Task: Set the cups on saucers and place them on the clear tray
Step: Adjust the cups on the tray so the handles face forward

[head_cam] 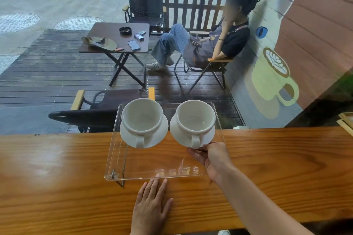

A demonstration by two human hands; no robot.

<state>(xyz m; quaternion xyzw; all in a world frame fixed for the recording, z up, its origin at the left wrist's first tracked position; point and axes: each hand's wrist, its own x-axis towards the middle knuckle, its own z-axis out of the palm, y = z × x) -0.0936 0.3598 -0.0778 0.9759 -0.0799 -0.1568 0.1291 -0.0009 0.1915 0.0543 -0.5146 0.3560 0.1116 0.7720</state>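
Two white cups stand on white saucers at the far end of the clear tray (pixel 152 174). The left cup (pixel 142 118) sits on its saucer (pixel 126 135) with its handle pointing toward me. The right cup (pixel 194 117) rests on the right saucer (pixel 175 133). My right hand (pixel 209 155) reaches over the tray and pinches the near rim of the right saucer, just below the cup's handle. My left hand (pixel 151 202) lies flat on the wooden counter, fingers spread, fingertips touching the tray's near edge.
The tray lies on a long wooden counter (pixel 57 177) whose far edge faces a window. Outside are a deck with a folding table (pixel 114 36), camp chairs and a seated person (pixel 210 40). Wooden pieces (pixel 346 120) sit at the far right of the counter.
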